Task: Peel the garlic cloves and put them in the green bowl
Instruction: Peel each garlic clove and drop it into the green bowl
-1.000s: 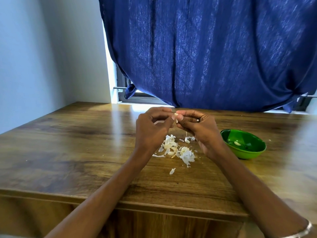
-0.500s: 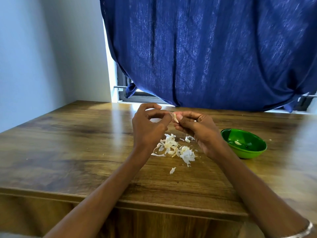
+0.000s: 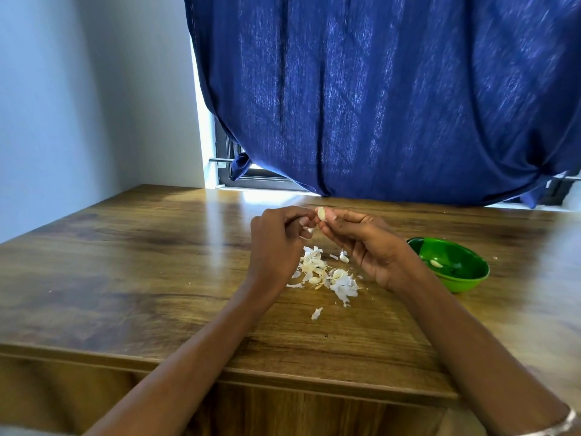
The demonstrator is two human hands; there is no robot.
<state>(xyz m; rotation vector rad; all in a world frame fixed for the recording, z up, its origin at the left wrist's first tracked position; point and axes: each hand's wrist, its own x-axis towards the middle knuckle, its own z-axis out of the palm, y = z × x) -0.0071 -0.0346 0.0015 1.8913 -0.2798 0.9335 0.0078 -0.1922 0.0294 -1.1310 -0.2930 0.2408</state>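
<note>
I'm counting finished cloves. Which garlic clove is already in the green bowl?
The single pale clove lying inside the green bowl, right of the hands. Another clove is pinched in the right hand; the rest lie among the skins on the table.

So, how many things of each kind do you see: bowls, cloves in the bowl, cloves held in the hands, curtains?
Bowls: 1
Cloves in the bowl: 1
Cloves held, right hand, left hand at it: 1
Curtains: 1
Total: 4
</note>
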